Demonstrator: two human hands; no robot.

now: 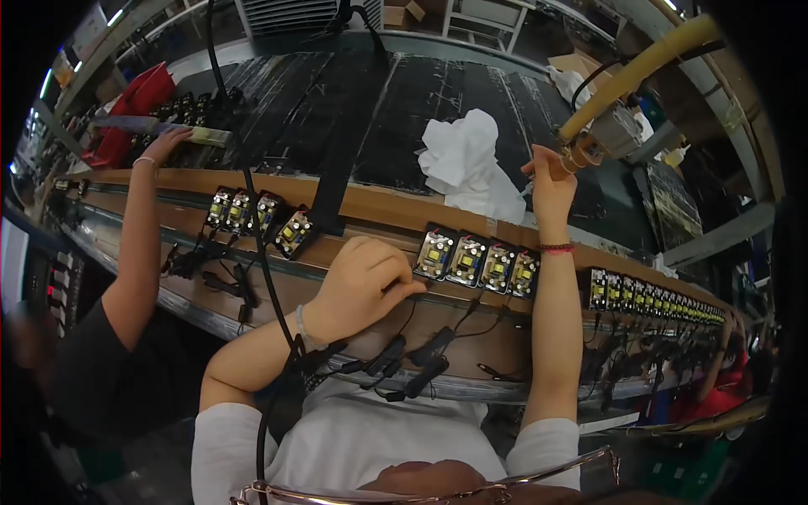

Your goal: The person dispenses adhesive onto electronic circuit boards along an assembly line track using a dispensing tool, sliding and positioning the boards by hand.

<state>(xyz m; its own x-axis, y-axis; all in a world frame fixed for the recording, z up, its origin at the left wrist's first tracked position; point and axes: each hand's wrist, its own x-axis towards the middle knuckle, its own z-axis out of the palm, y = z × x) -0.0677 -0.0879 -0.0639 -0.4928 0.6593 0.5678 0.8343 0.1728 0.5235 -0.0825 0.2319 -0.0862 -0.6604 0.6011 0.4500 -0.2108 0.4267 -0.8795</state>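
My left hand (366,282) is closed, its fingers curled and the thumb and fingertips close together just left of a row of circuit boards (465,259) in black housings. Whether it pinches anything there is hidden. My right hand (554,175) is raised above the boards with bent fingers, at a copper-and-grey cylindrical device (582,154) on a yellow pole (640,76). What its fingers hold cannot be made out. Black cables with plugs (429,370) hang from the boards toward my body. Left of my left hand lie several more boards (244,210).
Crumpled white cloth (463,151) lies on the dark conveyor belt (370,126). A long line of boards (656,299) runs right. At left, a co-worker's hand (164,145) touches a long strip near a red bin (143,93). A black cable (244,160) hangs before me.
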